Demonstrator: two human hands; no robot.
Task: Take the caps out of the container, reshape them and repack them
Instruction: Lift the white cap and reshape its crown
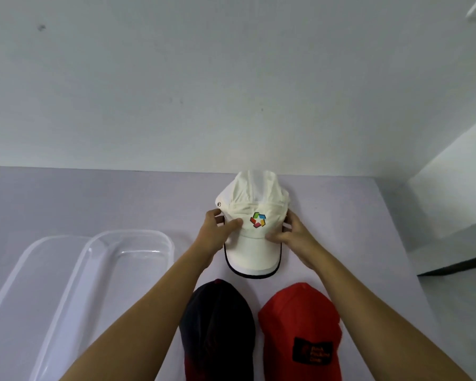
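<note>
- The white cap [254, 196] sits on the far middle of the table [94, 199], with its brim pointing to the near side.
- The left hand [217, 229] grips the cap's left side and the right hand [293, 233] grips its right side. Both thumbs lie on the front.
- The top of the cap looks soft and wrinkly. Squeezing too hard could make more dents, not fewer.
- A push could slide the cap into the far wall and squash its back.
- The arms reach over the dark cap [217, 320] and the red cap [300, 317], both on the near side. A low arm could bump them out of shape.
- The fingers behind the white cap are hidden.
- The near ends of the dark and red caps are cut off.
- The words on the red cap's patch are too blurry to read.
- The clear container [138, 232] is on the left. The clear piece [19, 270] beside it may be a lid or another tub; I cannot tell.
</note>
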